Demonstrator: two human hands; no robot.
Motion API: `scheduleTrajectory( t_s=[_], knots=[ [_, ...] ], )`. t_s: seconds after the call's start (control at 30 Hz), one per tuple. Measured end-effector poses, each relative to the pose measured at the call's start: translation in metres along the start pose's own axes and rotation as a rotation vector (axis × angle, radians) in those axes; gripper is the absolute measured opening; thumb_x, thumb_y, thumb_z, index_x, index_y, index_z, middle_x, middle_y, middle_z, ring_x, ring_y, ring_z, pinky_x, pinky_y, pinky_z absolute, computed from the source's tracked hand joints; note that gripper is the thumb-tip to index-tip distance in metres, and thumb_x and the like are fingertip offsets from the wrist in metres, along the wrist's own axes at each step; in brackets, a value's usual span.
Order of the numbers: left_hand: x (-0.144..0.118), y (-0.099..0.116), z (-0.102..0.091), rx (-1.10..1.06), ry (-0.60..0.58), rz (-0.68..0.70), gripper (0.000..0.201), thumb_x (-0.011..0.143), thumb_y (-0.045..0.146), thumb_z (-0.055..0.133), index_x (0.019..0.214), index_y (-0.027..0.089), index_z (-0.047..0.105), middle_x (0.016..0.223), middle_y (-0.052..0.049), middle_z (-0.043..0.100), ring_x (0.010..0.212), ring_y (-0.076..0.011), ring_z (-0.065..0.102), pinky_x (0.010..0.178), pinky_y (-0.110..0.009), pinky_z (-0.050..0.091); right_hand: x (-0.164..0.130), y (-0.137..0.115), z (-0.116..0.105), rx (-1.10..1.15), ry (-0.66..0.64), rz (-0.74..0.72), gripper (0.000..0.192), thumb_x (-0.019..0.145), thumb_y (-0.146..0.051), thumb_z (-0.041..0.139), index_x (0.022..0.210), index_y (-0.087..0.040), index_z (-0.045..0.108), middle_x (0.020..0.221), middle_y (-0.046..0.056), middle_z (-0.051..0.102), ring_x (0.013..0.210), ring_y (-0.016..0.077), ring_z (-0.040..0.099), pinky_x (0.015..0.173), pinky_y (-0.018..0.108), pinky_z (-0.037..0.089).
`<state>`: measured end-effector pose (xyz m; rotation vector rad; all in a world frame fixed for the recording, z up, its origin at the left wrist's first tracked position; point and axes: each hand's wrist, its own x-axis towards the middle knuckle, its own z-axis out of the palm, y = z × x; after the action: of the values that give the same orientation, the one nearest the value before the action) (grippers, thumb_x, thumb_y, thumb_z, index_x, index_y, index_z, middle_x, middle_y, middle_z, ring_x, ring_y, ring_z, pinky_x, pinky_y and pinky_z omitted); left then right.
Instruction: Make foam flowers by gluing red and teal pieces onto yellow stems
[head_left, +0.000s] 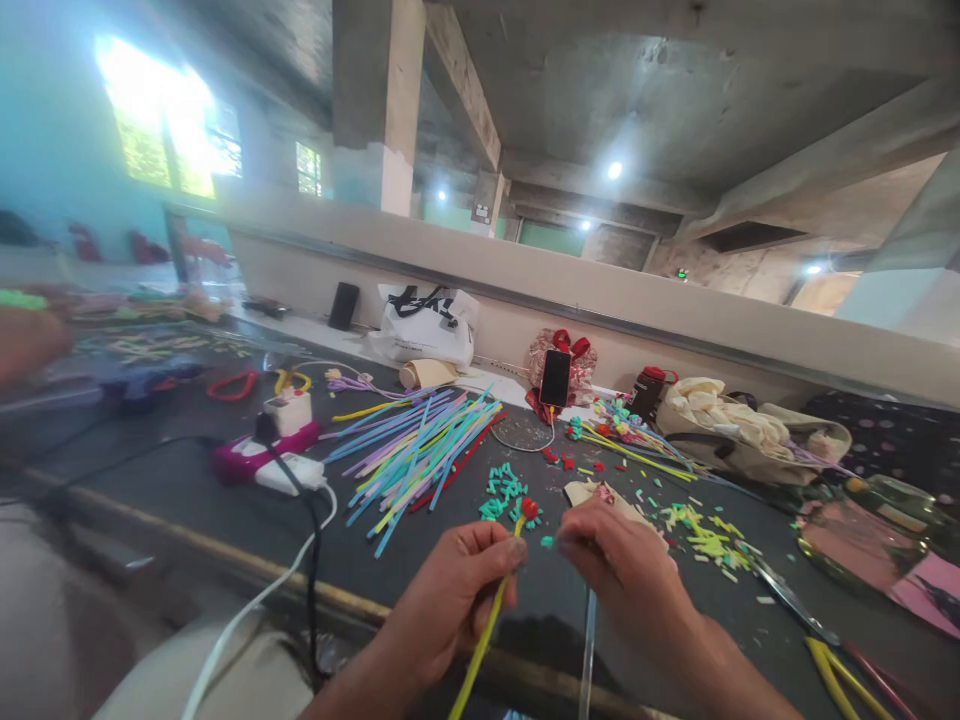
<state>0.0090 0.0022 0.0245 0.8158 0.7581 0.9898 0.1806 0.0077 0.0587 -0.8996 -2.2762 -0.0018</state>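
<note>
Yellow stem (481,648), red-tipped, slants over the near edge of the table (225,520), pinched in the closed left hand (456,592); the right hand (628,560) curls its fingers, hold unclear. Black lettering on the white bag (424,338), far edge, is illegible.

A: Your hands?
B: Two: left hand (450,590), right hand (634,570).
A: In your left?
B: One yellow stem (484,640), one red bud (529,509).
A: Loose stems (427,440) on your surface (461,500)?
B: Dozens, overlapping, no exact tally. Green bits (504,482), same.
A: Rest?
B: One white bag (420,340), one cabled phone (555,378), one red-capped bottle (647,393).
</note>
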Motion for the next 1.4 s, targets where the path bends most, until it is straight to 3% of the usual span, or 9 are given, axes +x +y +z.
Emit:
scheduleTrajectory(
  t_s=[0.17, 0.3, 0.53, 0.73, 1.17, 1.4],
  knots=[
    [-0.002, 0.003, -0.001, 0.142, -0.004, -0.036, 0.022, 0.065, 0.032, 0.058, 0.056, 0.015, 0.049, 0.032, 0.007, 0.048, 0.020, -0.0006, 0.025, 0.024, -0.014, 0.010, 0.000, 0.017, -0.020, 0.090, -0.111, 0.087, 0.008, 0.081, -0.018, 0.045, 0.077, -0.019, 0.052, 0.073, 0.001, 0.058, 0.066, 0.0121, 0.053, 0.061, 0.023, 0.041],
    [-0.002, 0.001, -0.001, 0.215, -0.054, -0.062, 0.022, 0.066, 0.032, 0.056, 0.054, 0.016, 0.048, 0.028, 0.008, 0.045, 0.021, -0.0018, 0.025, 0.025, -0.014, 0.013, -0.001, 0.022, -0.023, 0.145, -0.138, 0.120, 0.007, 0.080, -0.018, 0.047, 0.078, -0.019, 0.054, 0.073, 0.002, 0.059, 0.068, 0.0127, 0.053, 0.063, 0.025, 0.041],
    [0.001, -0.005, -0.003, 0.300, -0.131, -0.070, 0.021, 0.067, 0.031, 0.053, 0.052, 0.016, 0.050, 0.026, 0.007, 0.046, 0.019, -0.0029, 0.027, 0.023, -0.014, 0.016, -0.005, 0.020, -0.014, 0.189, -0.138, 0.034, 0.006, 0.078, -0.016, 0.051, 0.074, -0.019, 0.053, 0.070, 0.000, 0.056, 0.067, 0.0114, 0.053, 0.073, 0.028, 0.041],
    [0.003, -0.008, -0.004, 0.316, -0.143, -0.099, 0.020, 0.067, 0.031, 0.053, 0.053, 0.016, 0.049, 0.027, 0.007, 0.046, 0.019, -0.0032, 0.027, 0.023, -0.014, 0.017, -0.008, 0.011, -0.006, 0.103, -0.102, 0.036, 0.005, 0.078, -0.016, 0.053, 0.073, -0.019, 0.053, 0.071, 0.001, 0.058, 0.066, 0.0113, 0.053, 0.062, 0.023, 0.042],
    [0.003, -0.008, -0.002, 0.369, -0.140, -0.083, 0.019, 0.065, 0.031, 0.050, 0.052, 0.017, 0.048, 0.026, 0.008, 0.044, 0.019, -0.0039, 0.027, 0.025, -0.015, 0.017, -0.005, 0.009, 0.000, -0.072, -0.011, -0.156, 0.007, 0.080, -0.018, 0.051, 0.077, -0.017, 0.057, 0.076, 0.003, 0.061, 0.071, 0.0114, 0.056, 0.065, 0.023, 0.043],
    [0.003, -0.007, -0.002, 0.394, -0.134, -0.082, 0.018, 0.065, 0.029, 0.049, 0.051, 0.017, 0.047, 0.026, 0.008, 0.044, 0.020, -0.0040, 0.026, 0.026, -0.015, 0.018, -0.005, 0.010, 0.001, -0.100, -0.049, -0.185, 0.008, 0.080, -0.018, 0.050, 0.081, -0.019, 0.058, 0.079, 0.004, 0.062, 0.072, 0.0127, 0.055, 0.067, 0.026, 0.043]
  ],
)
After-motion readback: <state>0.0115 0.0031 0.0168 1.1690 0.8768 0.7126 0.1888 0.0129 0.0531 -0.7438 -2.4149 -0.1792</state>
